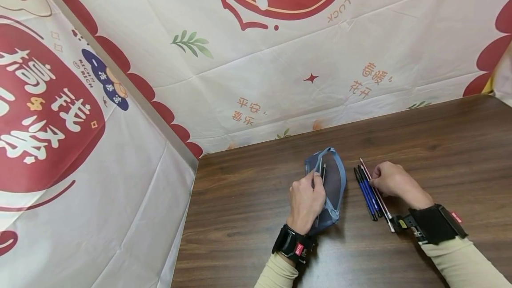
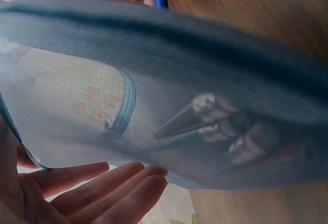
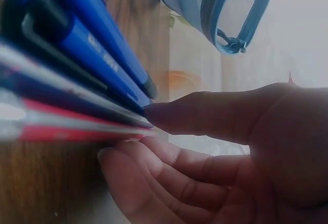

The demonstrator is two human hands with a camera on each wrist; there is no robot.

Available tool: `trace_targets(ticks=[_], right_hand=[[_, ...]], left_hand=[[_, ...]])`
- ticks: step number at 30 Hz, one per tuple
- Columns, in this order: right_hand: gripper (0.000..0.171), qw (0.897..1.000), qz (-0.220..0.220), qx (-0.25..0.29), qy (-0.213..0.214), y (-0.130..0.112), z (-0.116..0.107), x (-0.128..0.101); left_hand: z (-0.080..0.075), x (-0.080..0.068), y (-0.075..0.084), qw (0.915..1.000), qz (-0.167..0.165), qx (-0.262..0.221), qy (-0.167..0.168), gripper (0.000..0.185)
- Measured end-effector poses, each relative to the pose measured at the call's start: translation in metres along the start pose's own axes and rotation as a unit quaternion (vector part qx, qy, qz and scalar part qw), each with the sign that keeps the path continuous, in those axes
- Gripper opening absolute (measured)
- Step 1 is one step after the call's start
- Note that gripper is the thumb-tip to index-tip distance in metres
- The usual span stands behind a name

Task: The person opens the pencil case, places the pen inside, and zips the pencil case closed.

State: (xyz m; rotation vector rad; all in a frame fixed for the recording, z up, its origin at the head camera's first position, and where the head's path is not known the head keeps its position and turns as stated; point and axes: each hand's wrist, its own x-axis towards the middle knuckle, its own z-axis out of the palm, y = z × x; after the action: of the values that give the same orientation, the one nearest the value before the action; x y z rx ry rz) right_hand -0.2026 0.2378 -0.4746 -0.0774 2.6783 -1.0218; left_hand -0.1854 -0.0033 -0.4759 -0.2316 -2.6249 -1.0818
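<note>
While the mesh pouch is kept gaping by the left hand, its rim pinched, slim pencils on the counter, right of the pouch, are pinched near one end between thumb and fingers of the right hand. Blue pens are lined up just beside; these could be dragged or rolled by a sideways pull. With such an end grip, pencils could be swung or dropped. If the rim is released, the mouth could be collapsed.
</note>
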Motion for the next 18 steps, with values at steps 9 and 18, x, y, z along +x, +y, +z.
trace_targets(ticks=[9,18], right_hand=[[0.021,1.0,0.013,-0.001,-0.009,0.0016,0.0004,0.0014],[0.027,1.0,0.015,-0.004,-0.008,0.0029,0.0003,0.003]], left_hand=[[-0.0005,-0.0003,0.0009,1.0,0.002,-0.001,0.004,0.037],[0.0002,-0.0002,0.0003,0.9998,0.014,0.007,0.01,0.038]])
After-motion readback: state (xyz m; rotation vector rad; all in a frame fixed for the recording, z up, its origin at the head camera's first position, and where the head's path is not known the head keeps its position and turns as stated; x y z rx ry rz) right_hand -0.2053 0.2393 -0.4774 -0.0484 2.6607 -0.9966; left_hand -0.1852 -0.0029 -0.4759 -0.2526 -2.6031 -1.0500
